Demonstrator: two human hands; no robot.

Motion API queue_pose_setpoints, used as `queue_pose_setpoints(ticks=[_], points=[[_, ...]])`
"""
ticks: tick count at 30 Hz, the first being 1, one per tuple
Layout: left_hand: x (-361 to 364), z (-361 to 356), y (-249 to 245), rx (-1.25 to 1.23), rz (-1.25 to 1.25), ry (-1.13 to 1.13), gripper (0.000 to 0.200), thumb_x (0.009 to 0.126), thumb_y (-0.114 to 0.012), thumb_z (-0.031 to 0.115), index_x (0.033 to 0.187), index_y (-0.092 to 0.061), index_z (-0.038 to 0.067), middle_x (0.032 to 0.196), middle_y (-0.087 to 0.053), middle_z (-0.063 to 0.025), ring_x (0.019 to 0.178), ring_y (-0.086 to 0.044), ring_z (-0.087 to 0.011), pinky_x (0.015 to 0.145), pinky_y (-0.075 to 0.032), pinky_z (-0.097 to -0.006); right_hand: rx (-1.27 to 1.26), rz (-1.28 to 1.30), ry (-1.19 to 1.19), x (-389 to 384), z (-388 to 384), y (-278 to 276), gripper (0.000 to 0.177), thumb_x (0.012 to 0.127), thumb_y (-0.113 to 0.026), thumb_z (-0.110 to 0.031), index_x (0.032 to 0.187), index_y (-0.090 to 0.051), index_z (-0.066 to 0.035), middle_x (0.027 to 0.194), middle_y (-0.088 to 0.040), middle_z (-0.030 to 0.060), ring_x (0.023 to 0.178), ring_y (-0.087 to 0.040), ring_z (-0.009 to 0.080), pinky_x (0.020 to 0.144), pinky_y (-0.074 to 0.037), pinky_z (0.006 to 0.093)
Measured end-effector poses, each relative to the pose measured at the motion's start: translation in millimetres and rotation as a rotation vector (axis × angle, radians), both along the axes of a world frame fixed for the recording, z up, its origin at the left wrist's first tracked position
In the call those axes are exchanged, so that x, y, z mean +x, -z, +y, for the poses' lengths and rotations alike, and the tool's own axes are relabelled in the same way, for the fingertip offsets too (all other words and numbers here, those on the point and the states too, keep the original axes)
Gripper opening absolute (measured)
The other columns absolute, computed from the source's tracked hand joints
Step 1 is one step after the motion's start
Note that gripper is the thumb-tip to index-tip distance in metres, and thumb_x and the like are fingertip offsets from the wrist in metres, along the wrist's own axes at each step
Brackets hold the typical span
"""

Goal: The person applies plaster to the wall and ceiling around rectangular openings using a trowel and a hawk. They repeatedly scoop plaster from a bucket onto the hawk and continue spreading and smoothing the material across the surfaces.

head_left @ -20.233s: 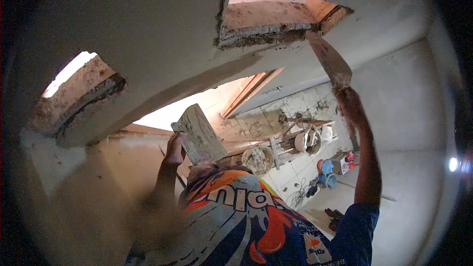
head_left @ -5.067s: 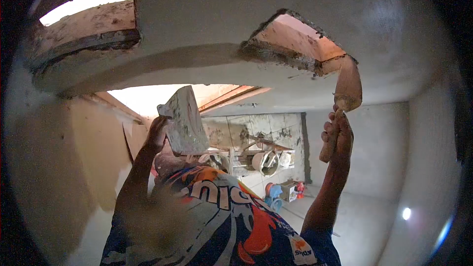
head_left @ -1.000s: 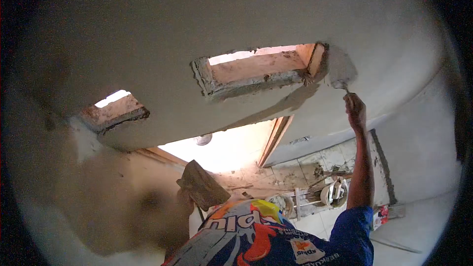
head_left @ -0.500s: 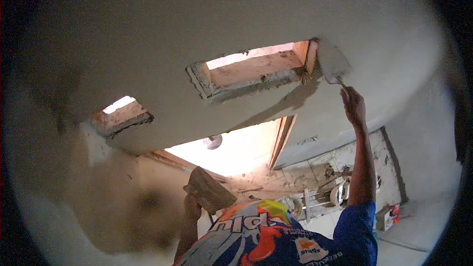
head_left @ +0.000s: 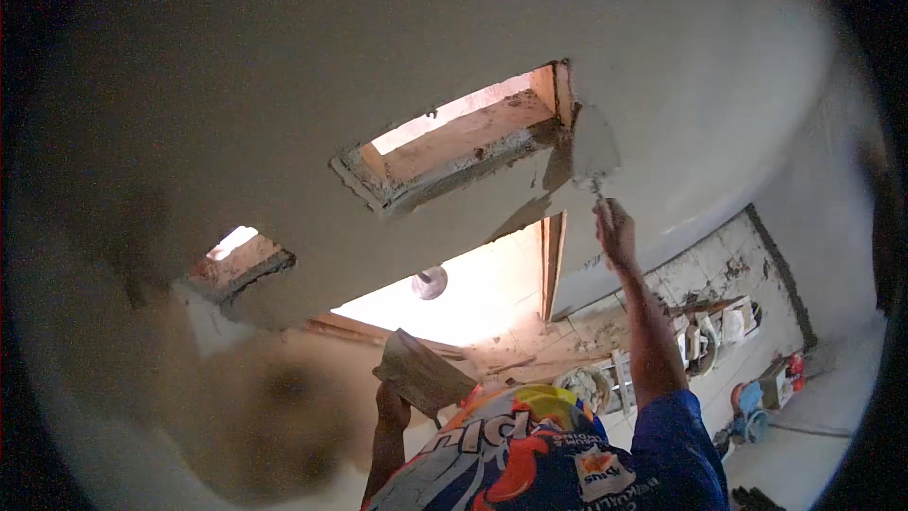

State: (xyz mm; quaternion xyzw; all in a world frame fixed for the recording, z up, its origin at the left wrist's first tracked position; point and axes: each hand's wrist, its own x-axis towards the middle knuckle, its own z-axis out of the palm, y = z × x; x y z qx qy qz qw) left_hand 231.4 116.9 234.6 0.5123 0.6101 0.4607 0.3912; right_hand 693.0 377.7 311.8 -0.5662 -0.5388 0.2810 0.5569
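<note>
My right hand [head_left: 617, 235] is closed round the handle of a trowel [head_left: 596, 147]. Its broad blade lies against the grey plastered wall [head_left: 700, 85], just right of the lower corner of a rectangular opening [head_left: 463, 137]. A darker patch of wet plaster [head_left: 558, 168] runs down left of the blade. Low in front of my body, my left hand [head_left: 392, 407] grips a plaster hawk [head_left: 424, 374], a flat board seen tilted. The fingers beneath the hawk are partly hidden.
A smaller opening [head_left: 241, 260] is at the left. Below is a bright doorway [head_left: 463, 293] with a wooden frame [head_left: 551, 265]. On the floor at right lie a bucket [head_left: 584, 386], a red item [head_left: 796, 371] and a blue item [head_left: 750, 407].
My right hand has brought the trowel left and slightly down along the wall, from beside the opening's corner. The camera view has shifted, and the hawk stays in my left hand.
</note>
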Motion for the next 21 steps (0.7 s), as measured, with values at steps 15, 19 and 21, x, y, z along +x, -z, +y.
queue_pose_setpoints(ticks=[15, 19, 21], points=[[10, -7, -33, -0.26, -0.671, -0.279, 0.03, 0.082, -0.049, 0.016, 0.106, -0.049, -0.002, 0.102, -0.055, -0.0144, 0.093, -0.054, -0.0282, 0.08, -0.045, -0.0353, 0.149, 0.136, 0.111, -82, 7, -29, 0.037, 0.089, -0.043, -0.036, 0.087, -0.051, 0.0, 0.06, -0.05, 0.0057, 0.045, -0.044, 0.0115, 0.044, -0.038, 0.0281], [-5, -7, -13, -0.093, -0.14, -0.187, 0.027, 0.075, -0.052, 0.008, 0.101, -0.051, -0.002, 0.099, -0.055, -0.0183, 0.091, -0.054, -0.0334, 0.079, -0.045, -0.0383, -0.034, 0.466, 0.057, -78, 21, -30, 0.03, 0.088, -0.04, -0.033, 0.082, -0.048, -0.005, 0.059, -0.043, 0.0041, 0.046, -0.044, 0.0133, 0.043, -0.038, 0.0278], [18, -2, -61, 0.164, 0.854, 0.119, 0.03, 0.068, -0.054, 0.001, 0.097, -0.052, -0.001, 0.097, -0.055, -0.0193, 0.089, -0.052, -0.038, 0.076, -0.045, -0.042, -0.195, 0.76, 0.05, -66, 23, -15, 0.028, 0.087, -0.042, -0.035, 0.081, -0.048, -0.008, 0.058, -0.042, 0.0033, 0.044, -0.043, 0.0136, 0.041, -0.037, 0.0262]])
